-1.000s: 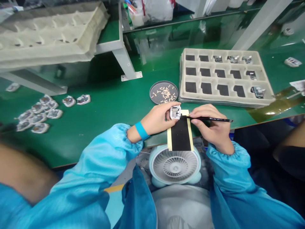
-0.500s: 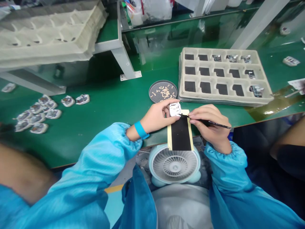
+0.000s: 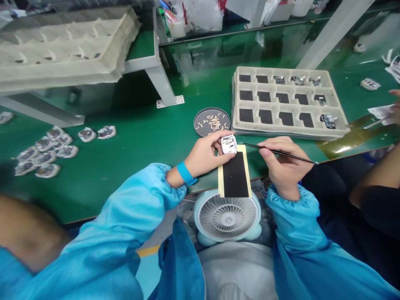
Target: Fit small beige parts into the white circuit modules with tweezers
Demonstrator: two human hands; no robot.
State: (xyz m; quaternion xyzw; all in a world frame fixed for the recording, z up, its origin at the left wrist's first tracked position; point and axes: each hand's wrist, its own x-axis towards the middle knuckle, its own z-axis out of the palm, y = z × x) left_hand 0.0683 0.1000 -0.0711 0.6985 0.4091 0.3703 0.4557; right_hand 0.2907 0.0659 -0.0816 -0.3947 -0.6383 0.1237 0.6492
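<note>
Between its thumb and fingers, my left hand (image 3: 204, 153) grips a small white device housing (image 3: 229, 144) with parts showing inside. Black tweezers (image 3: 281, 153) are pinched in my right hand (image 3: 286, 164), their tips pointing left, a short way right of the housing. Whether the tips hold anything is too small to tell. Below the housing, a black pad with yellow tape edges (image 3: 236, 177) lies over the front edge of the bench. Just behind my left hand stands a round dark dish (image 3: 200, 130) of tiny beige pieces.
A pale stacked tray (image 3: 328, 132) with black-lined pockets holds several small assemblies. Several white housings (image 3: 45, 157) lie at the left. A raised shelf (image 3: 142, 62) bears another tray (image 3: 109, 62). A round fan (image 3: 227, 216) sits below the bench edge. Other people's arms (image 3: 28, 233) show at both sides.
My right hand has moved right, drawing the tweezers away from the housing. The housing is tilted a little differently in my left hand. The view has shifted slightly.
</note>
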